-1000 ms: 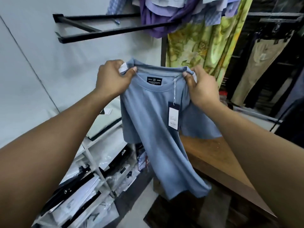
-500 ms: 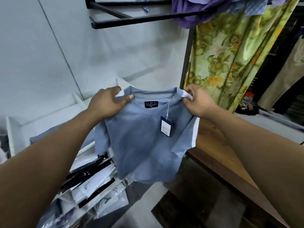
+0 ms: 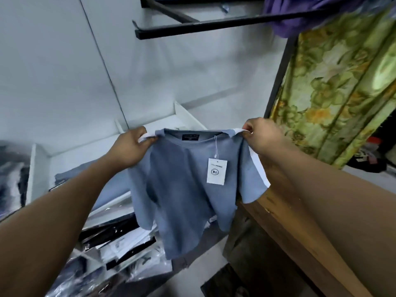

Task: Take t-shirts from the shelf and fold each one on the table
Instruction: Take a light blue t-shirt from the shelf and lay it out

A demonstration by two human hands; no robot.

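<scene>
Two hands hold one blue t-shirt up by its shoulders: the left hand and the right hand each pinch a corner. Since earlier, it hangs lower, above the shelf, beside the wooden surface.

White wall, black metal rack, floral green curtain.

My one head camera looks forward and down, close over my outstretched arms, facing the white wall shelf and brown wooden table.
</scene>
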